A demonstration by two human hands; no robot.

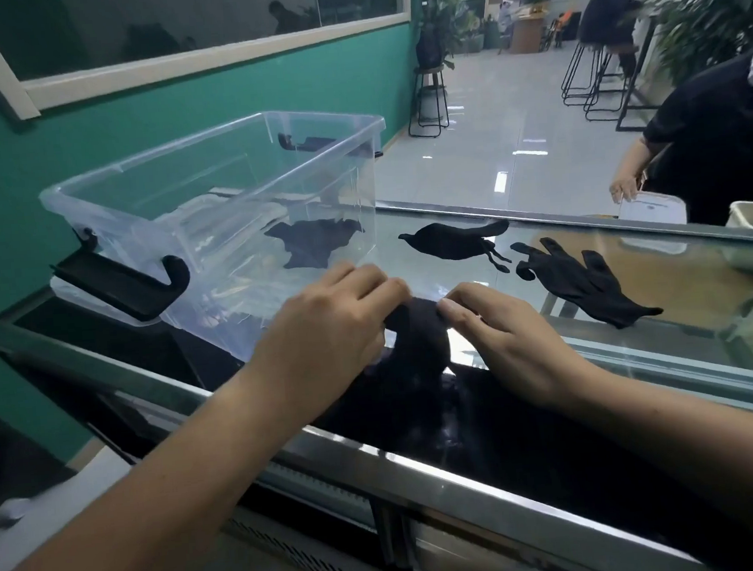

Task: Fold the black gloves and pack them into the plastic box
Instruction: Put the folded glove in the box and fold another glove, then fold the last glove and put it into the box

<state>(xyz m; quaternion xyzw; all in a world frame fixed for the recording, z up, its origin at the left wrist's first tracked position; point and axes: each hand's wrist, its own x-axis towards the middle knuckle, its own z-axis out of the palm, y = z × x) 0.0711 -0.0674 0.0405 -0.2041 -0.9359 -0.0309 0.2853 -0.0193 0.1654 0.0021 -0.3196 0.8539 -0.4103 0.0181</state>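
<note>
Both hands are down on the glass counter (pixel 641 354), just in front of the box (pixel 223 198), working one glove (pixel 419 340). The left hand (pixel 324 330) pinches the top edge of it, fingers curled tight over the cloth; the right hand (pixel 505 342) does the same from the other side, thumb and forefinger closed on the same dark bundle. So both are gripping that glove, which sits bunched up between them, touching the counter, near the box's front corner.

How far along? I'd say early to middle. One black piece (pixel 313 245) already lies on the box floor, seen through the clear wall, though whether it is neatly folded I can't tell. The fold in hand looks half made. Two more wait to the right of the box: a crumpled glove (pixel 448 241) close beside its right wall, and a flat glove (pixel 590 282) farther right, fingers spread, well apart from the hands. So at least three still have to go in.

Room to move: the box is open-topped, no lid on, its black latch (pixel 140 281) hanging off the left end, so the way in is over the tall front wall, and the hands will have to lift clear of that rim. The counter's metal front edge runs just beneath the wrists. To the right of the box the glass lies open as far as the waiting gloves. Another person (pixel 715 146) stands at the far right end, well away from the box.
</note>
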